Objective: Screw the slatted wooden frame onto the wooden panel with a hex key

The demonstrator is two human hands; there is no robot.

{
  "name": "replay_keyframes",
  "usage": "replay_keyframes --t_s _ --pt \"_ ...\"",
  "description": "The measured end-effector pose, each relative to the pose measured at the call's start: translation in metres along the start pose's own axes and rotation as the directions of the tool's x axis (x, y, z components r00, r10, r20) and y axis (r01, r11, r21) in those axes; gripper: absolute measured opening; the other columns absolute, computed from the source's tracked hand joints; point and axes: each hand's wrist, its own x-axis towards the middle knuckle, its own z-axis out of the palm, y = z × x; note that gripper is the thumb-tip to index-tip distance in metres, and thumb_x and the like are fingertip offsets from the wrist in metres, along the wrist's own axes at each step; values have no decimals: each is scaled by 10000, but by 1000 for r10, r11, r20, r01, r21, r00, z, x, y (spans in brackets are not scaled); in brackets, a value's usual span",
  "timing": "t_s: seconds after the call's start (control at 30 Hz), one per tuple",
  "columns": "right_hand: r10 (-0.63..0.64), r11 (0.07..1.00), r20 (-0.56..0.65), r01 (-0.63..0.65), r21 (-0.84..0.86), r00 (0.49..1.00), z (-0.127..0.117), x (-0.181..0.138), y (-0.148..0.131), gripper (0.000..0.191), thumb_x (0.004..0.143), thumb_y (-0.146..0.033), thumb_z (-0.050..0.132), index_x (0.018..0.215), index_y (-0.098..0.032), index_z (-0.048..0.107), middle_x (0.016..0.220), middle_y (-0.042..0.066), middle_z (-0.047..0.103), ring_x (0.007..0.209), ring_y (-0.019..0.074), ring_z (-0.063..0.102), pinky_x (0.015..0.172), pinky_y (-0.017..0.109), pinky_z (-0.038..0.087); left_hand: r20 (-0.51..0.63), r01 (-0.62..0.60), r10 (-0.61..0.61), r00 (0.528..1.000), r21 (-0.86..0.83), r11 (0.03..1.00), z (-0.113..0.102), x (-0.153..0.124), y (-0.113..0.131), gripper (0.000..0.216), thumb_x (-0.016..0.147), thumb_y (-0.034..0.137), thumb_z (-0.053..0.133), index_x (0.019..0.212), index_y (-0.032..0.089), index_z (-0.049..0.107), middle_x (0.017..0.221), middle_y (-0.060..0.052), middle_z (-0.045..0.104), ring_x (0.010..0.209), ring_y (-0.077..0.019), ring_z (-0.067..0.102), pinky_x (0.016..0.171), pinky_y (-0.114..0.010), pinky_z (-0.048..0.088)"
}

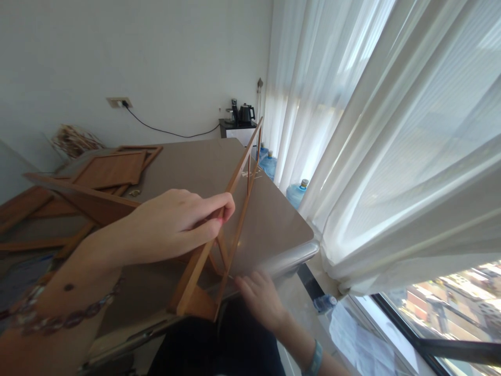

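My left hand [176, 224] reaches across from the left and pinches the upper rail of a slatted wooden frame [199, 263] between thumb and bent fingers. The frame stands on edge, tilted, along the near side of the table, with crosspieces between its two long rails. Beside its lower rail is my right hand [262, 300], slightly blurred, its fingers curled together. A thin pale bit shows at those fingertips, too small to name. Behind my left forearm, a long wooden board [94, 201] slants up over other frame parts.
Wooden panels [111, 169] lie stacked at the table's left. Pale slivers [252, 174] and a small metal piece [135, 193] rest on the grey tabletop [188, 162]. A rounded table corner [311, 248], water jugs [296, 193] and white curtains [352, 156] are on the right.
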Motion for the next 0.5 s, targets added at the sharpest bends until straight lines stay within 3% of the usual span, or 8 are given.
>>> replay_keyframes --t_s 0.37,0.5 --pt "-93 996 164 91 18 982 -10 8 15 214 991 -118 454 1187 -164 526 983 53 665 862 185 533 752 330 370 -35 -32 33 999 42 999 2 -1 -6 122 925 258 366 908 247 486 543 72 502 524 -138 480 568 -288 260" --pt "1 999 183 -8 35 983 -15 14 10 160 963 -87 460 1050 -185 552 882 34 644 799 188 510 717 331 335 -30 -42 44 999 51 998 2 -1 -6 125 927 256 364 900 247 485 535 70 490 518 -141 474 569 -290 258"
